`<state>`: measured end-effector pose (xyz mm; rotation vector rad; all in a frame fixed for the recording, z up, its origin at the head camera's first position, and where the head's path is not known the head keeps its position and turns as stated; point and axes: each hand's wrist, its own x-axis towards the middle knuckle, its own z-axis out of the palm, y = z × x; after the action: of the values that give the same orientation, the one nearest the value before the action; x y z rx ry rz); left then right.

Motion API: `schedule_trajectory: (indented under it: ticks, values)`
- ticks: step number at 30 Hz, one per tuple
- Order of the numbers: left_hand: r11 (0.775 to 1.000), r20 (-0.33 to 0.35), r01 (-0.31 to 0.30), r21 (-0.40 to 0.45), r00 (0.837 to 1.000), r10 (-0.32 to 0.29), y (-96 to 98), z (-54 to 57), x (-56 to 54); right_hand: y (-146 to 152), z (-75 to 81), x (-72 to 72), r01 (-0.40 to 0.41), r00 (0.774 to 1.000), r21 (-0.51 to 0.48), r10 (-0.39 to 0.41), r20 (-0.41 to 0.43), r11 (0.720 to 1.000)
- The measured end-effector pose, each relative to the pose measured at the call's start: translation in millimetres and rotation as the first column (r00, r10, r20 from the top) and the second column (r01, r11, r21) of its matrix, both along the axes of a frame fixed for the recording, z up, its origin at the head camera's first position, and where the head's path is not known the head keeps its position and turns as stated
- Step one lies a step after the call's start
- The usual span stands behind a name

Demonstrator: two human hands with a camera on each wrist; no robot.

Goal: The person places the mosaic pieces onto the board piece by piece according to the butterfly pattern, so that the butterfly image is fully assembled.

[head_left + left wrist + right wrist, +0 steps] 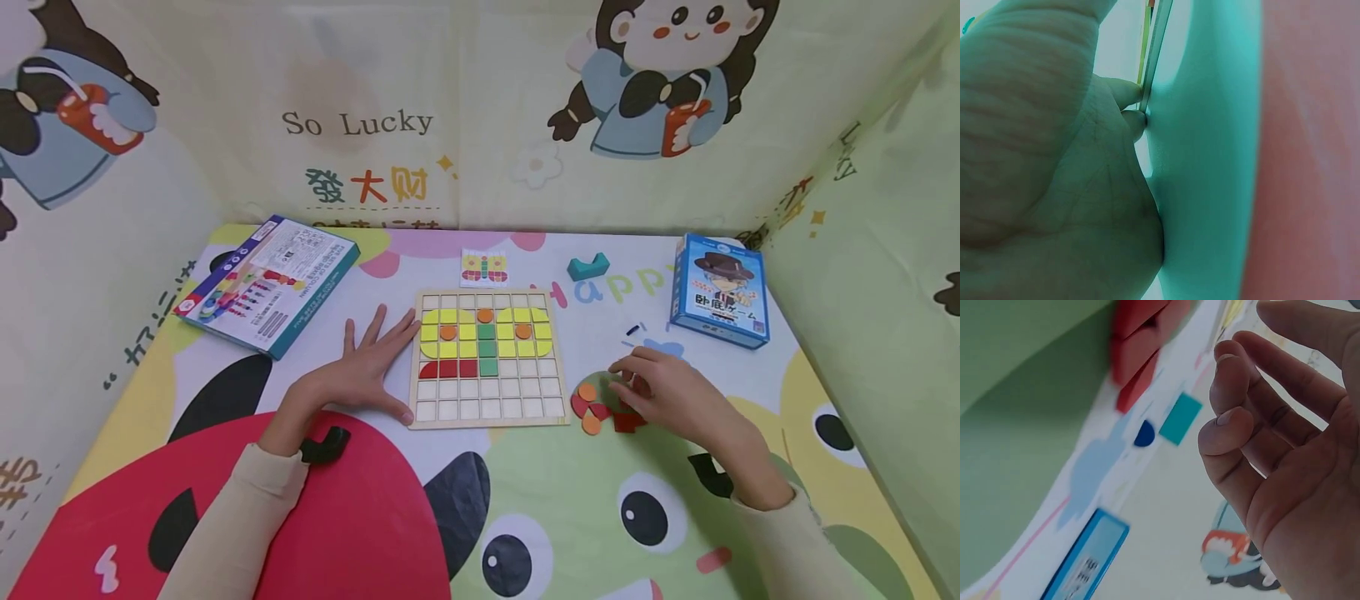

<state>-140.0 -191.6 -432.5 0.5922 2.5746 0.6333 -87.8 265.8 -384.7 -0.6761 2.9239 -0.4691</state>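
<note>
A wooden grid board [491,424] lies mid-table, with yellow, green, red and orange pieces set in its upper rows. Spread wide, my left hand [358,372] touches the board's left edge with thumb and fingertips. The left wrist view shows the palm close up and fingertips against the board's side. My right hand [663,392] hovers by a loose group of red pieces [626,422] and orange discs [591,425], right of the board. In the right wrist view its fingers [1229,434] are loosely bent, thumb apart, and no piece shows between them.
Behind the board lies a small card [484,268] with a butterfly picture. A teal arched block [588,267] and a small dark piece [632,330] lie to the right. A blue box [722,292] stands at the far right, a flat game box [270,283] at the left.
</note>
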Motion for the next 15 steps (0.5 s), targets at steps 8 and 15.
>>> schedule_trajectory:
  ticks: [8, 15]
  values:
    - [1.000, -0.005, -0.002, -0.006, 1.000, 0.002, 1.3, -0.8, -0.5, 26, -5.8, 11.9, 0.060, 0.998, -0.001, -0.060, 0.021, 0.998]
    - [1.000, -0.004, -0.006, -0.007, 1.000, 0.006, 1.5, -0.1, -0.6, 30, -11.6, 13.2, 0.030, 0.999, -0.021, -0.029, 0.031, 0.999]
